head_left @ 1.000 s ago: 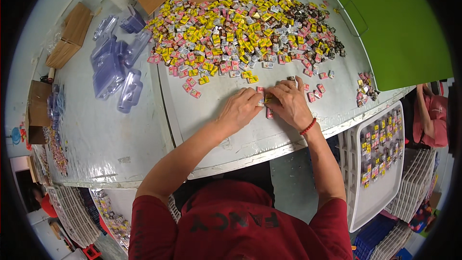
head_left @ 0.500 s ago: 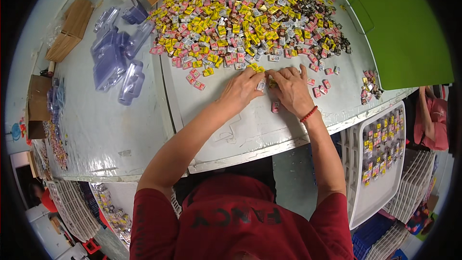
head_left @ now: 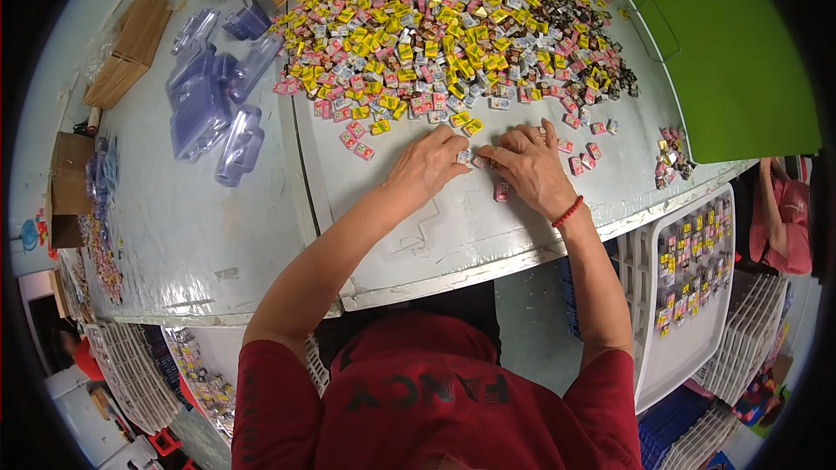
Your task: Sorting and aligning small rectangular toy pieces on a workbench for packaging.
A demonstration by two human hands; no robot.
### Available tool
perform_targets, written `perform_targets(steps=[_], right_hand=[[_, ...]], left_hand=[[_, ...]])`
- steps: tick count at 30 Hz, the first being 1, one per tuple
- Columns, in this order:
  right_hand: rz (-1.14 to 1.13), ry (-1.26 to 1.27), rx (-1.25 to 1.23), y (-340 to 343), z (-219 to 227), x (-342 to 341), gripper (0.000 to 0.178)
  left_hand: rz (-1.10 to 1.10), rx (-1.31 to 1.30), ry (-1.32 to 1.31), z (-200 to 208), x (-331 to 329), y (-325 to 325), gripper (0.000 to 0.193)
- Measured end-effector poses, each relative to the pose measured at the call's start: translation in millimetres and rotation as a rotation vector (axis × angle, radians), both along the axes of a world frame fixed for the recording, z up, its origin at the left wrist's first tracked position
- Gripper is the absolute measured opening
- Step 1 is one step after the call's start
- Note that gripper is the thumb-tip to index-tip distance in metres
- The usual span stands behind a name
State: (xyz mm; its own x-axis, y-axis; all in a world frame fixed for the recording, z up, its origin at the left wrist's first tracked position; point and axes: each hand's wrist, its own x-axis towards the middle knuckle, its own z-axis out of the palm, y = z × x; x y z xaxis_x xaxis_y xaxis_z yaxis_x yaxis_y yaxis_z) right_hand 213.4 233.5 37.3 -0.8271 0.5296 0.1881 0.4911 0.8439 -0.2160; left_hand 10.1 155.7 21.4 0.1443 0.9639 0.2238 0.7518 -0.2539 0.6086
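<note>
Over the pale table, my left hand (head_left: 427, 164) has its thumb and forefinger pinched on a small white block (head_left: 463, 157). Facing it, my right hand (head_left: 533, 172), with a red bead bracelet at the wrist, is curled down with its fingertips on a small pink block (head_left: 479, 162). The two blocks lie close together between my hands. A loose pink block (head_left: 501, 191) rests below my right fingers. Just beyond my left fingertips are two yellow blocks (head_left: 473, 127). A large heap of small blocks (head_left: 418, 35) in yellow, pink, white and dark brown spreads beyond both hands.
Clear bluish plastic shells (head_left: 198, 113) lie at the left of the table, near a cardboard box (head_left: 131, 45). A green panel (head_left: 714, 52) stands at the right. A white tray (head_left: 688, 357) with grouped blocks is below the table's right edge. Another person's arm (head_left: 771, 218) shows far right.
My right fingers have moved slightly left and down, and a pink block now shows at their tips. The yellow blocks near my left fingertips are now uncovered and lie apart from my hands.
</note>
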Motion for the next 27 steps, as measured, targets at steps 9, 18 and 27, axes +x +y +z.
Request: perform_targets(steps=[9,18,27], right_hand=[[-0.081,0.121,-0.071,-4,-11,3,0.033],[-0.123,0.120,-0.019,-4,-10,1,0.028],[-0.086,0.129,-0.054,-11,-5,-15,0.024]], left_hand=[[-0.153,-0.078,-0.019,8,3,17,0.044],[-0.032,0.088,0.027,-6,18,10,0.032],[-0.104,0.042,0.083,-3,-10,15,0.028]])
